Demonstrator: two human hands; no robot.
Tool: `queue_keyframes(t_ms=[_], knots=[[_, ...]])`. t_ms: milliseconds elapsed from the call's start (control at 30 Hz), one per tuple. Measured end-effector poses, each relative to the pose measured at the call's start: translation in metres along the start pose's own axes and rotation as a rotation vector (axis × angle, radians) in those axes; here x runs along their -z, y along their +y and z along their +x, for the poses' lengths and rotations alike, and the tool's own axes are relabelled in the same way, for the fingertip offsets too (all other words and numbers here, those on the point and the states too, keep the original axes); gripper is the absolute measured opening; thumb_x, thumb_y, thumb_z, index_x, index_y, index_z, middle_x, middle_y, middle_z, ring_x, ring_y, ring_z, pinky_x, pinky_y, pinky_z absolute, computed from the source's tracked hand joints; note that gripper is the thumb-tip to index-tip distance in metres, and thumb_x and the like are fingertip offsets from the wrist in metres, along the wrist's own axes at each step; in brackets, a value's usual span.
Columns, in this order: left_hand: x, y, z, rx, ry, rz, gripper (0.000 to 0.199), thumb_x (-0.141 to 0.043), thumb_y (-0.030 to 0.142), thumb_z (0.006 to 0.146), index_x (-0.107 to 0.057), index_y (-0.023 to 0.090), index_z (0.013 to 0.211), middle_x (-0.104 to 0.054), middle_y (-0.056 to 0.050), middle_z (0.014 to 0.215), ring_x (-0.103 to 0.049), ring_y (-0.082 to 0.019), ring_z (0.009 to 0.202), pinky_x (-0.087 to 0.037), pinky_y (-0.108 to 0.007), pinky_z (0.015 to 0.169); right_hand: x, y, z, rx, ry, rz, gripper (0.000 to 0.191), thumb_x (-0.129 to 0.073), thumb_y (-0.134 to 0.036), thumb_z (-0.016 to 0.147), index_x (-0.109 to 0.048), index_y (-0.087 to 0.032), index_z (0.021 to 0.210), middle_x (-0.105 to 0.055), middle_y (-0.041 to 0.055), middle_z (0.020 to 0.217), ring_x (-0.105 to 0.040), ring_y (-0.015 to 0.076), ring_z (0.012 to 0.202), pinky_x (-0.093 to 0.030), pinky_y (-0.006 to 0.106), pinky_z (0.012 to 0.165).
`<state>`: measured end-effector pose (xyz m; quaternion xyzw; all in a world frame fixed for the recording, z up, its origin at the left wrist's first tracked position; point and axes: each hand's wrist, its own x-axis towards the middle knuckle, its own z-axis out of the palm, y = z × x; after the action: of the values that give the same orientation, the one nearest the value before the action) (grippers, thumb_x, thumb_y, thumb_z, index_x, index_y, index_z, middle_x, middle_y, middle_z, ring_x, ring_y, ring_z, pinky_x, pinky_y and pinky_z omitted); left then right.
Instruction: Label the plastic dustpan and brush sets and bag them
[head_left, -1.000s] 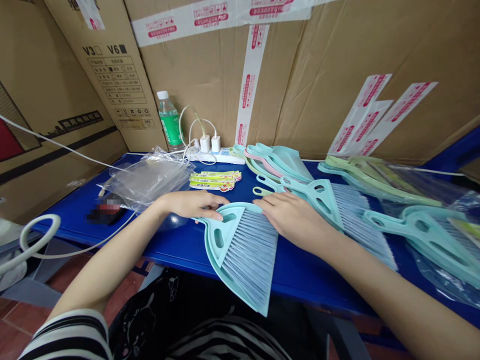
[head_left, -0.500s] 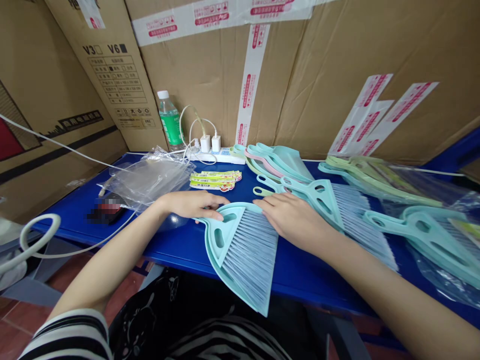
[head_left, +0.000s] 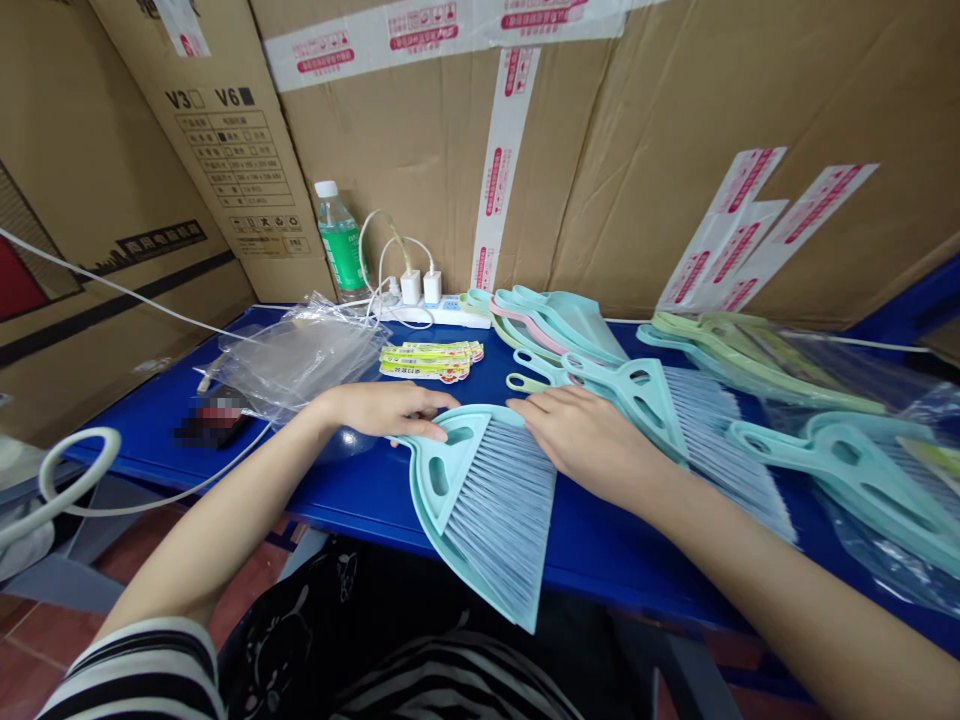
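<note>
A light-blue hand brush (head_left: 491,490) lies nested in a matching dustpan (head_left: 429,520), at the table's near edge with the bristles towards me. My left hand (head_left: 401,412) is closed round the handle end, thumb on top; the handle itself is mostly hidden. At the far right corner of the set, my right hand (head_left: 577,425) grips the dustpan's rim beside the bristles, its fingertips partly hidden. Just beyond my right hand lie more blue brushes (head_left: 660,400), with grey-blue bristles spread to the right.
Stacked dustpans (head_left: 562,320) stand behind, with green ones (head_left: 757,350) to the right. A bagged blue set (head_left: 862,470) lies at far right. Yellow-green label cards (head_left: 431,360), clear plastic bags (head_left: 300,355), a power strip (head_left: 450,312) and a bottle (head_left: 341,245) are further back.
</note>
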<state>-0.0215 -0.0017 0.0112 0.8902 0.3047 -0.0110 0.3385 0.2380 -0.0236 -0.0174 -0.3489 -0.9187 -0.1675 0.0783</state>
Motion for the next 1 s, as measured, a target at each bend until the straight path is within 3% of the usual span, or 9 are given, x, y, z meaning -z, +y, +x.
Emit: queue_keyframes(t_ms=[267, 567, 1000], knots=[[0.0001, 0.0001, -0.0005, 0.007, 0.008, 0.014, 0.035, -0.049, 0.041, 0.097, -0.056, 0.015, 0.119, -0.067, -0.003, 0.093, -0.058, -0.012, 0.075, -0.039, -0.019, 0.065, 0.0023, -0.0017, 0.0005, -0.010, -0.029, -0.006, 0.028, -0.050, -0.005, 0.086, -0.069, -0.014, 0.105, -0.075, 0.0097, 0.096, -0.069, 0.0231, 0.086, -0.047, 0.034, 0.077], [0.0003, 0.0003, -0.0003, 0.007, 0.003, 0.022, 0.035, -0.048, 0.041, 0.097, -0.055, 0.015, 0.119, -0.067, -0.004, 0.094, -0.058, -0.012, 0.076, -0.040, -0.019, 0.066, 0.0028, -0.0013, 0.0007, 0.004, -0.037, 0.017, 0.049, -0.048, -0.001, 0.084, -0.060, -0.018, 0.129, -0.074, 0.0082, 0.101, -0.069, 0.0225, 0.093, -0.049, 0.035, 0.080], [-0.0008, -0.0016, 0.0004, -0.024, 0.025, 0.002, 0.036, -0.050, 0.044, 0.096, -0.056, 0.016, 0.119, -0.067, -0.003, 0.089, -0.056, -0.012, 0.072, -0.040, -0.020, 0.064, 0.0025, -0.0027, 0.0026, -0.007, -0.059, 0.064, 0.058, -0.043, 0.002, 0.081, -0.057, -0.020, 0.133, -0.074, 0.0098, 0.104, -0.067, 0.0234, 0.098, -0.049, 0.038, 0.084]])
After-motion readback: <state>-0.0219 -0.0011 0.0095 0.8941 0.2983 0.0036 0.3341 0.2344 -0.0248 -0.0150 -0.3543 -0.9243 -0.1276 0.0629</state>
